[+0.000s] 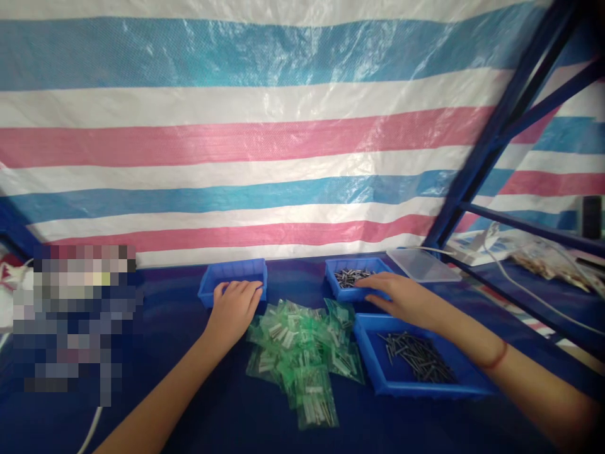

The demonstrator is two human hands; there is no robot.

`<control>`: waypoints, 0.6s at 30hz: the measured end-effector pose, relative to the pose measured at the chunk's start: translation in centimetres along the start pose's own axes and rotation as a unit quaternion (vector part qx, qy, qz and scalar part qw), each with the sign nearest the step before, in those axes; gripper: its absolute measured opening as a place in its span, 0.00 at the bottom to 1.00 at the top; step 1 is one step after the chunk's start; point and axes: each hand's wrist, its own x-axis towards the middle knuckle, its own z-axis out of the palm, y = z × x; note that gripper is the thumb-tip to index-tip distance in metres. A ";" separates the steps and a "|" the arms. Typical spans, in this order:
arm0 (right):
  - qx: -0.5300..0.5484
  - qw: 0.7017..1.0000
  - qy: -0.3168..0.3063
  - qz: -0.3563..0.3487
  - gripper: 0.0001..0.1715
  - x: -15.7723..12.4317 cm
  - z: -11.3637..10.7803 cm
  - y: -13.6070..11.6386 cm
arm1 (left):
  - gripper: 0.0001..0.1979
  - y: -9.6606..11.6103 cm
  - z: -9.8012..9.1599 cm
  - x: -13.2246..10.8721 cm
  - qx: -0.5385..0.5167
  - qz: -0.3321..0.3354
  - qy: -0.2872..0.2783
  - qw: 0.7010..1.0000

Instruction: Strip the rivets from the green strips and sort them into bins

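The left hand lies palm down with its fingers bent over the near rim of a small empty blue plastic tray, just behind the left edge of the heap of little green-tinted plastic bags. Whether it truly grips that rim, I cannot tell. The right hand is spread flat and loose, holding nothing. Its fingertips touch the near rim of a second small blue tray, which holds short grey metal pins and stands behind the right edge of the heap. A thin red band circles that wrist.

To the right of the heap, touching it, sits a larger blue tray of dark metal pins. Farther back on the right lies a clear plastic lid.

Any print on the bags is too small to read. Well to the left of the heap, a patch is blurred into squares. The striped tarpaulin closes off everything behind.
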 end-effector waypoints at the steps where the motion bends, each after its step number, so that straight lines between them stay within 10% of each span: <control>1: 0.002 1.000 -0.008 -0.002 0.16 0.8 0.4 0.1 | 0.15 0.0 0.0 0.0 -0.001 0.002 0.001 1.000; 13: -0.006 0.999 0.009 0.047 0.18 2.5 1.7 2.3 | 0.16 0.3 -0.6 -0.1 -0.023 0.034 0.058 0.997; 18: 0.069 0.940 0.106 0.318 0.30 -4.9 0.1 3.0 | 0.23 2.0 -2.8 -1.8 -0.106 0.137 -0.039 0.984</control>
